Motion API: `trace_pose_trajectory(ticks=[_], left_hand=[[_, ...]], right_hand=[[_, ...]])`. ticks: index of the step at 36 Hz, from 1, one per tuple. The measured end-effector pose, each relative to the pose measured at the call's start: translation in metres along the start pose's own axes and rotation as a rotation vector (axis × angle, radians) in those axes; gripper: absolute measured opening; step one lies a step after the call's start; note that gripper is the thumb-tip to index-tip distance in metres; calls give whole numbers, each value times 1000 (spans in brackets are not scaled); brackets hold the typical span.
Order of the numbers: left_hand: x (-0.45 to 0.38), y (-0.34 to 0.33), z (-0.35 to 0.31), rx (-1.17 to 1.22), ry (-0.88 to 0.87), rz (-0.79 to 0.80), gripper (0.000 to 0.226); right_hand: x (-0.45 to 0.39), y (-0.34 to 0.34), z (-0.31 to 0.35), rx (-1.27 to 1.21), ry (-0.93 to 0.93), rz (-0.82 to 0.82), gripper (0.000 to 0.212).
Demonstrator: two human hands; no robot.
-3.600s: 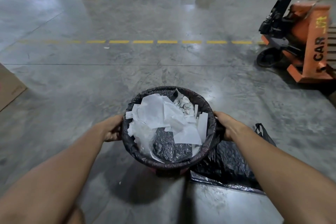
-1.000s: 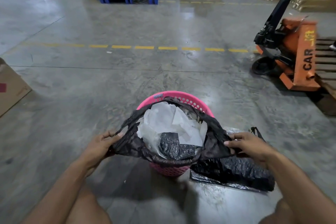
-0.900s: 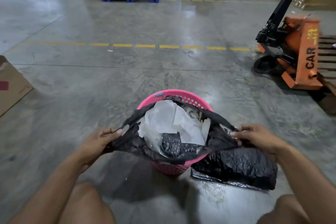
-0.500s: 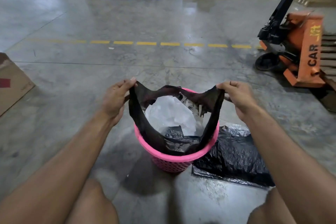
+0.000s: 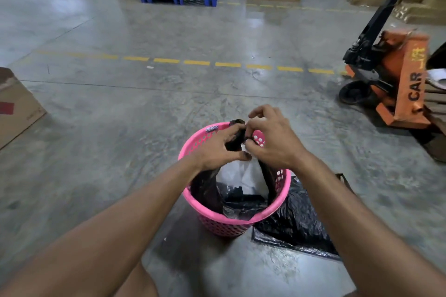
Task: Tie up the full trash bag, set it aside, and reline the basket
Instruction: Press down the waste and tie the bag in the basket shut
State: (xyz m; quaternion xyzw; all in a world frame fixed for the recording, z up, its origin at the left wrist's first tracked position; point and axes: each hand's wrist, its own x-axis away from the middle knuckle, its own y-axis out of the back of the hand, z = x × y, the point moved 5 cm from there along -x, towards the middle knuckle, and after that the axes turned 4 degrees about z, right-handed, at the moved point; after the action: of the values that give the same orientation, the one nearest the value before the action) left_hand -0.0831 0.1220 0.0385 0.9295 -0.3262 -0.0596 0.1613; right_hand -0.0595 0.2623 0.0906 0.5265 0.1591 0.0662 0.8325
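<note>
Together, both hands point(image 5: 243, 144) pinching trash bag point(image 5: 207, 190) corners above pink basket point(image 5: 241, 224)

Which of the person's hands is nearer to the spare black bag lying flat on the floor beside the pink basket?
Right. The right hand works above the basket's right half, the side where the spare bag lies; the left hand is over the basket's left half, farther away.

Pink perforated basket point(image 5: 224, 225): upright on floor, lower centre of frame. Black trash bag point(image 5: 207, 191) inside it, top edges drawn up and bunched together above rim; white paper point(image 5: 237, 176) visible through gap in bag mouth. Second black bag point(image 5: 296, 226): flat, crumpled on floor, touching basket's right side, lower right of centre.
</note>
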Motion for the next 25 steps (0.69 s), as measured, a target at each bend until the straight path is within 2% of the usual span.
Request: trace_pose_trajectory(ticks=[3,6,8,10,13,15,18,22,25], left_hand=[[-8,-13,0,-139,40,23,16],[-10,-19,-1,-142,63,37,28],[-10,-19,5,-16,81,41,26],[-12,-18,13,84,105,29,33],[-11,-16,20,190,111,26,41],[-12,-14,24,253,121,22,42],[-14,-15,27,357,144,28,42],[-17,-13,29,351,161,82,42],[-21,-8,35,412,218,92,48]], right_hand=[[-8,-8,13,46,56,73,10],[-8,-11,15,17,59,50,9],[-3,-5,7,-109,18,-85,8],[5,1,-10,-232,-44,-207,19],[13,-11,-24,-266,-47,-136,38],[16,-22,-25,-260,-32,-94,43],[16,-25,-28,-249,-66,-193,30],[13,-23,-35,-320,-136,-281,4],[14,-18,-39,-302,-175,-311,3]])
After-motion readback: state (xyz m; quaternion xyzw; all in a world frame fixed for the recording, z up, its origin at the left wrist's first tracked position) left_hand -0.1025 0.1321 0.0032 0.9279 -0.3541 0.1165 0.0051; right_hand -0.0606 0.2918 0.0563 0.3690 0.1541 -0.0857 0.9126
